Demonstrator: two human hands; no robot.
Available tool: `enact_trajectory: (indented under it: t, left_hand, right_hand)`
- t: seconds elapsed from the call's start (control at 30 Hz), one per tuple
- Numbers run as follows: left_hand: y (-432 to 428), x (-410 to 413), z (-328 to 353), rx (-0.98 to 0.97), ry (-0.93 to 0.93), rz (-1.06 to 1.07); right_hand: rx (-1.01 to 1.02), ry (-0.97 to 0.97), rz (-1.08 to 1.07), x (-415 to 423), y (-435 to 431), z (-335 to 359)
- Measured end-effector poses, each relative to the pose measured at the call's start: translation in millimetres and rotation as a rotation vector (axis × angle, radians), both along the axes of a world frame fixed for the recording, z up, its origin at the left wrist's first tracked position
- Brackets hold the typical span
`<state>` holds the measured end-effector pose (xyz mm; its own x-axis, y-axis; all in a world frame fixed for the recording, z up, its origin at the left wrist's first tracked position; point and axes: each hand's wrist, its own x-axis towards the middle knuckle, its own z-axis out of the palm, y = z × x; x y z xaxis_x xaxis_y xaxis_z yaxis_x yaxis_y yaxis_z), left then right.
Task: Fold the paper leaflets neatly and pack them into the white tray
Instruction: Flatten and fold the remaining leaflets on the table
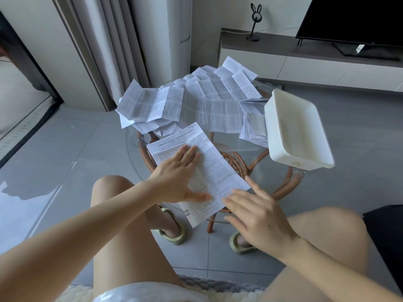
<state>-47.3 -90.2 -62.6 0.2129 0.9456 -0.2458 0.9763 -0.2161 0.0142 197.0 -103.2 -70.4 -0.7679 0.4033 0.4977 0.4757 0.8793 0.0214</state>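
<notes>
Both grips released: left hand (pixel 181 173) on leaflet (pixel 216 171), right hand (pixel 257 216) at edge; print illegible.

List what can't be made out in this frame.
All head view.
Leaflet print: too small and blurred to read.
Leaflet's middle: covered by the left hand.
Right hand: motion-blurred; contact of its fingers with the paper unclear.
Loose pile: lower sheets buried, count unknown.
Beneath the white tray: hidden by the tray itself.

A round glass table (pixel 237 142) on a rattan base (pixel 236 164) stands on grey floor tiles (pixel 65 160). Far right, a black television (pixel 353 18) and a rabbit-eared ornament (pixel 254 20) sit on a low cabinet (pixel 305 62). Pale curtains (pixel 98 51) hang far left. Two pale green sandals (pixel 172 233) show near, below the glass.
</notes>
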Motion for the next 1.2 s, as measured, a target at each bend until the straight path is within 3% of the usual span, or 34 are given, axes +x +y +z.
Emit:
enact_trajectory:
  t: [0.1,0.23,0.63,0.7,0.8,0.93,1.03,1.2]
  left_hand:
    - [0,1,0,-0.005,-0.002,0.003]
    - [2,1,0,0.002,0.016,0.000]
    - [2,32,2,-0.027,0.009,0.216]
    - [3,38,0,-0.030,0.035,0.236]
    - [5,40,0,-0.031,0.079,0.220]
    - [4,40,0,-0.042,0.088,0.218]
    - [3,40,-1,-0.034,0.082,0.217]
    - [5,37,-4,-0.023,0.081,0.187]
  right_hand:
    - [0.179,-0.079,0.125,-9,1,-4]
    - [0.377,-0.183,0.125,-14,9,-4]
    - [0.398,-0.276,0.260,2,56,12]
    - [0.326,-0.301,0.275,9,62,12]
    - [-0.040,-0.186,0.251,12,65,13]
    - [-0.498,0.078,-0.051,-1,63,6]
    - [-0.601,0.024,-0.150,-14,58,-6]
    - [-0.535,-0.114,-0.211,-7,51,-16]
